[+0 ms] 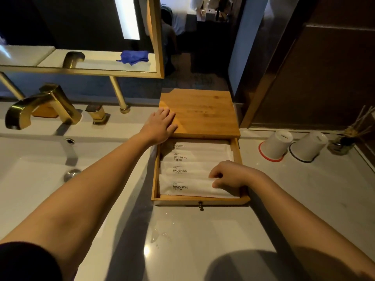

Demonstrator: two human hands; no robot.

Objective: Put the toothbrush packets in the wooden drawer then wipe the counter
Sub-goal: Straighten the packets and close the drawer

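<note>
A wooden box (203, 112) stands on the pale counter (203, 236), with its drawer (199, 200) pulled out toward me. Several white toothbrush packets (188, 173), printed "BRUSHING TEETH", lie side by side in the drawer. My left hand (160, 125) rests flat on the box's top at its front left corner, fingers spread. Inside the drawer at its front right, my right hand (229, 177) has its fingers curled on the right end of the nearest packet. A blue cloth (134, 57) shows only in the mirror.
A white sink (30, 179) with a gold faucet (40, 104) lies to the left. Two upturned white cups (276, 144) (309, 146) and a reed diffuser jar (341, 146) stand at the right. Water drops (158, 234) sit on the counter before the drawer.
</note>
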